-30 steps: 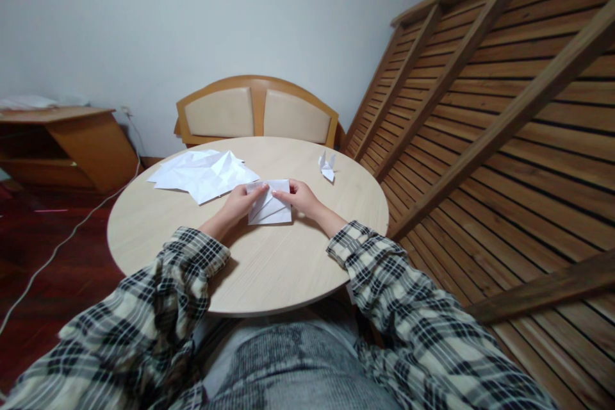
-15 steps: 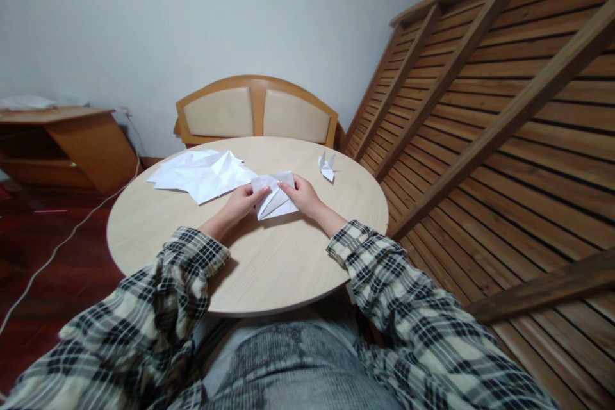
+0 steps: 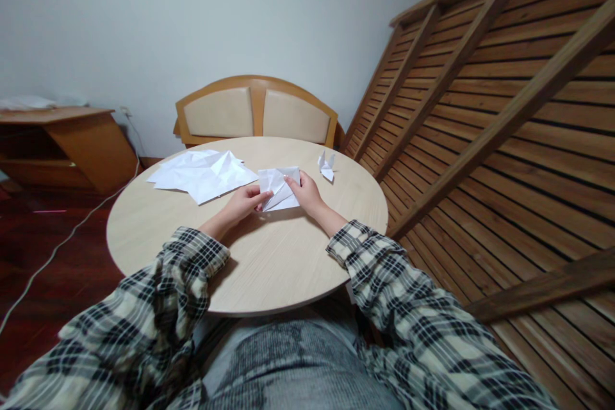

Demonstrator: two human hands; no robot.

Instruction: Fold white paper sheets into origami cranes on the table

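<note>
A partly folded white paper (image 3: 278,187) is held just above the round wooden table (image 3: 269,269), tilted up at its far edge. My left hand (image 3: 245,200) pinches its lower left edge with thumb and fingers closed. My right hand (image 3: 307,195) grips the right side, fingers curled on the paper's upper right corner. Both wrists rest near the tabletop, plaid sleeves behind them.
A loose pile of creased white sheets (image 3: 204,173) lies at the table's far left. A small folded paper figure (image 3: 327,167) stands at the far right. A wooden chair (image 3: 257,112) faces me; slatted wood panels (image 3: 504,115) lean at right. A low cabinet (image 3: 62,141) and a cable (image 3: 62,243) are left.
The paper lay flat on the table a second ago; both hands have lifted it and shifted it slightly right and away, its far edge now raised.
</note>
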